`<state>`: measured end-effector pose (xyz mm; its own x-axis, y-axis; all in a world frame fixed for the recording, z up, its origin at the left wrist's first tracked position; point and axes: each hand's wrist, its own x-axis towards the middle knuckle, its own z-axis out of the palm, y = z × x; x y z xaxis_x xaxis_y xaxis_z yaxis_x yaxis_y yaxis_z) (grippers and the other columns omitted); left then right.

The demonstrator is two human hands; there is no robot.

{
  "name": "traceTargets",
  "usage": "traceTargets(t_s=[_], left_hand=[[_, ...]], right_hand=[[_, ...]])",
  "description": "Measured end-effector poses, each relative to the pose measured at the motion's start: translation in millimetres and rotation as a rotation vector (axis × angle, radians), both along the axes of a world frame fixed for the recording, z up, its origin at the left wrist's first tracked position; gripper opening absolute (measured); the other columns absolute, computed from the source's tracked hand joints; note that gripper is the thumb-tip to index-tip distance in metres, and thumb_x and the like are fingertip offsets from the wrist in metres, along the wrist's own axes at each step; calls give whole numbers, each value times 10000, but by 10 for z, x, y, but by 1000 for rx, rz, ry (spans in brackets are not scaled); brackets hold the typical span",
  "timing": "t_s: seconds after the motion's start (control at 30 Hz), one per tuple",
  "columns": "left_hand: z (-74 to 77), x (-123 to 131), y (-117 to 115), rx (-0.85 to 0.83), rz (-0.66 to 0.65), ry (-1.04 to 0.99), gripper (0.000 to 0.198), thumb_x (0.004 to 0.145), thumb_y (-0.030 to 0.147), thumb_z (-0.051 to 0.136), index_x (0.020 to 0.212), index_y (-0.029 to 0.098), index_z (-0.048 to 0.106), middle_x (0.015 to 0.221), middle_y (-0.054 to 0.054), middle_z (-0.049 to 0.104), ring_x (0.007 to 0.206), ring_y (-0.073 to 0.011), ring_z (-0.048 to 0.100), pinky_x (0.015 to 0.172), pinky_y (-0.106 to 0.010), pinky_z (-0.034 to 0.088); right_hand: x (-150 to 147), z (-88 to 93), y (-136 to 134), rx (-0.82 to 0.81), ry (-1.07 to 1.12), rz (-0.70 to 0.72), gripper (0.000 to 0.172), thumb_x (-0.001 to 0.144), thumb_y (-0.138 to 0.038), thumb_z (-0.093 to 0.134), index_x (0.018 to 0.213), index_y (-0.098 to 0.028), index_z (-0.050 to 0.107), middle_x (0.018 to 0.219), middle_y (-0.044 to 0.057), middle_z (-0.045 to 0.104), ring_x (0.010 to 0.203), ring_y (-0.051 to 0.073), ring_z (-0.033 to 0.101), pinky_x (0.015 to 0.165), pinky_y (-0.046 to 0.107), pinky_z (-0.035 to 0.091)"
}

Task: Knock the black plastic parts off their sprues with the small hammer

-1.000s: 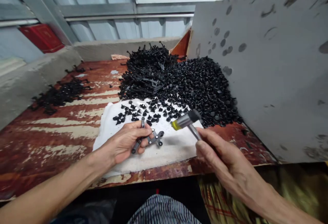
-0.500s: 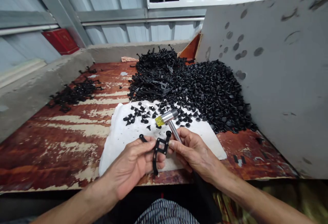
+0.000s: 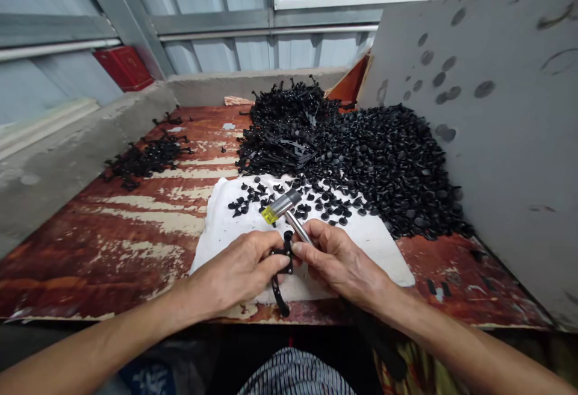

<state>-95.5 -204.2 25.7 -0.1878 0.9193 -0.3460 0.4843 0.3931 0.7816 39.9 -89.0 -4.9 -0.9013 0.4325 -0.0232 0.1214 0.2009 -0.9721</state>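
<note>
My left hand point(image 3: 237, 265) is closed in a pinch on a small black jointed linkage point(image 3: 280, 300), whose curved lower arm hangs below the fingers. Part of the linkage is covered by those fingers. My right hand point(image 3: 345, 256) grips a mallet point(image 3: 283, 205) by its metal shaft, and its thumb and fingertips also meet the linkage's right edge. The mallet has a silver head with a yellow face and a dark face, pointing up and away from me. Beneath both hands lies a white cloth point(image 3: 374, 250), with loose black round-headed pieces point(image 3: 332, 205) scattered over its far part.
Behind the cloth rises a large heap of black round-headed pieces point(image 3: 397, 166), beside a pile of black linkages point(image 3: 284, 124). A smaller black pile point(image 3: 151, 157) lies at left. A grey panel point(image 3: 506, 160) borders the worn red table point(image 3: 149, 220) at right.
My left hand has turned over from palm-up to knuckles-up and now covers more of the linkage. The mallet head has shifted slightly left, and the camera view has moved a little.
</note>
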Motion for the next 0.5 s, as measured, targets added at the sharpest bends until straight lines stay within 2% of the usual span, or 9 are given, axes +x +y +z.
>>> traceTargets(t_s=[0.07,0.17,0.2,0.3,0.4,0.5], left_hand=[[-43,-73,22,-53,73,-140,215,784,391,491,706,194,519,644,-6,599,503,-108,475,490,-236,350],[-82,-171,1,-57,197,-196,270,731,442,555,677,181,508,627,-9,620,418,-62,401,439,-218,265],[-90,-195,-12,-43,226,-211,290,721,458,568,672,179,510,597,-2,609,409,-57,388,437,-215,250],[-114,-237,-37,-3,263,-250,327,726,488,577,651,179,504,488,32,538,408,-55,376,455,-209,250],[-138,-251,-29,11,257,-249,340,746,492,574,644,177,499,522,11,581,401,-46,356,453,-213,241],[-174,-264,11,8,242,-252,320,763,468,573,657,171,519,596,-14,625,401,-46,354,433,-216,213]], right_hand=[[27,-21,84,206,-25,-30,151,897,-286,435,770,-212,471,668,-25,453,593,133,420,541,265,359],[93,-66,206,556,-87,-78,148,927,-247,382,836,-207,491,741,14,506,654,164,462,613,310,381],[116,-80,228,622,-107,-83,140,923,-221,376,850,-206,494,753,23,518,657,170,469,625,322,383],[190,-95,221,648,-143,-52,124,899,-175,395,849,-211,503,720,20,533,617,167,469,606,322,382],[276,-54,168,626,-144,10,140,917,-188,392,867,-209,521,733,31,588,617,165,517,593,303,405],[352,-8,172,547,-101,-79,154,936,-241,388,911,-202,535,731,31,598,633,166,541,587,286,425]])
